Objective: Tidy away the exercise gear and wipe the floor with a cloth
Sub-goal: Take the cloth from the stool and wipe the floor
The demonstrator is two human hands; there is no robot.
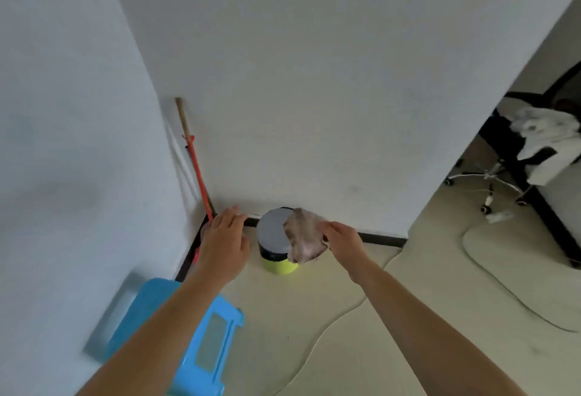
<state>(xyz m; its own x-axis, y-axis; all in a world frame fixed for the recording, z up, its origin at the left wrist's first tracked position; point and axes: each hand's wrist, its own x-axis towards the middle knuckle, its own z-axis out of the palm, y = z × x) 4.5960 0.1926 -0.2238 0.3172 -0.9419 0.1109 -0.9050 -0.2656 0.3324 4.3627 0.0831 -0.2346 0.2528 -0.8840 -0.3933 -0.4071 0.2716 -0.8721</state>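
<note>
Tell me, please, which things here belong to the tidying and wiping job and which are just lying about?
Job:
cloth, pinched in the right hand
floor

Lying about:
blue stool
red stick
lidded tub by the cloth
chair with white clothes
cable

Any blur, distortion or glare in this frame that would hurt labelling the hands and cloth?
Head view: soft overall, and the stool is smeared along its left edge. The wall edges lean and bow from the wide lens. Light is even, no glare, only a faint shadow beside the broom. The right hand and cloth are readable.
</note>
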